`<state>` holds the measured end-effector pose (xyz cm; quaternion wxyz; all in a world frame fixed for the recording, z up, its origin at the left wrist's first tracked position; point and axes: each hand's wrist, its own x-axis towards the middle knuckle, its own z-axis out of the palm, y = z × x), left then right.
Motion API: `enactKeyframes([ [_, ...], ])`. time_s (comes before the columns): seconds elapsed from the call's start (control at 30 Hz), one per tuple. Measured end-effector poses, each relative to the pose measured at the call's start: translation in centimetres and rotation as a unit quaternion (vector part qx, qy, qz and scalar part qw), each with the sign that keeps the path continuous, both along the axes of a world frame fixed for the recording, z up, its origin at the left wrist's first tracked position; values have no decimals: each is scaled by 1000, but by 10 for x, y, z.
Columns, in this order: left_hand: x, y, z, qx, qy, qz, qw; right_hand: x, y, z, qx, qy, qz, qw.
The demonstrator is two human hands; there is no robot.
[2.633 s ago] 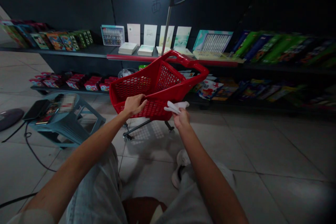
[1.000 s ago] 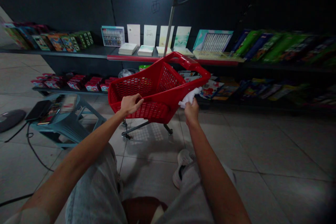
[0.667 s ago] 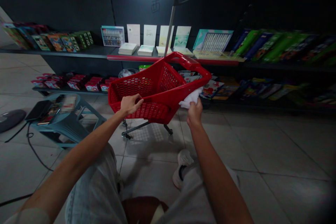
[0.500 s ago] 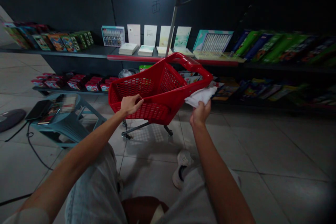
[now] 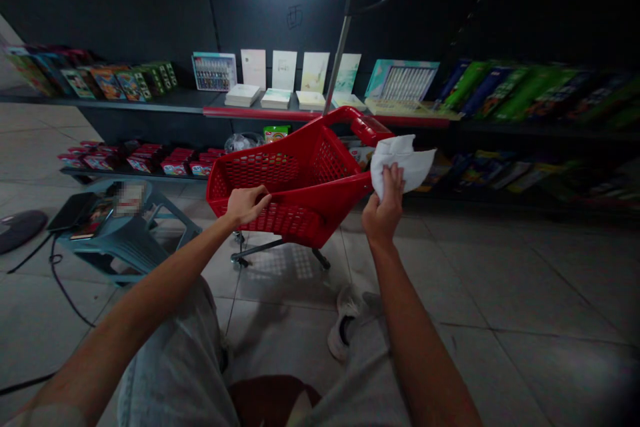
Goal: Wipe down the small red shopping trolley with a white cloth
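Since the earlier frames my right hand [image 5: 384,208] has risen and moved outward, and the white cloth [image 5: 404,165] has opened out above it; the trolley has also turned slightly. From here the tile floor [image 5: 290,340] runs under everything, and the long dark shelves stand behind the red plastic shopping trolley [image 5: 295,177]; the upper shelf [image 5: 125,101] carries boxed sets, cards and books behind it, while the lower shelf [image 5: 135,175] carries red boxes and bright packets behind it too. The trolley stands on its metal wheeled base [image 5: 265,252] directly ahead of my legs; a teal plastic stool [image 5: 125,241] sits to its left, with a dark tablet [image 5: 73,211] and a small book [image 5: 91,219] on top; a white sneaker [image 5: 345,327] lies nearer to me than the trolley. My left hand [image 5: 245,207] is curled over the trolley's near rim, fingers wrapped around it; my right hand pinches the cloth between thumb and fingers, just beside the trolley's right rim; I cannot tell whether the cloth touches that rim.
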<state>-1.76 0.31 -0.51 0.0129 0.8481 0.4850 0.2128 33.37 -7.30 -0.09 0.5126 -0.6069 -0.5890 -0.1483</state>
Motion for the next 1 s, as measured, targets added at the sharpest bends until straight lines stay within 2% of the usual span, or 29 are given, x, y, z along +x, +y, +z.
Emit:
enactKeyframes([
  [0.47, -1, -1, 0, -1, -15, 3, 1000, 16, -13, 31, 19, -46, -9, 999],
  [0.63, -6, 4, 0, -5, 4, -17, 1000, 18, -14, 45, -6, -55, -23, 998],
  [0.87, -19, 18, -5, 2, -5, -52, 999, -1, -24, 60, -65, -110, -14, 992],
  [1.0, -17, 16, -7, 38, -24, -59, 997, -20, -28, 65, -85, -133, 1, 988],
])
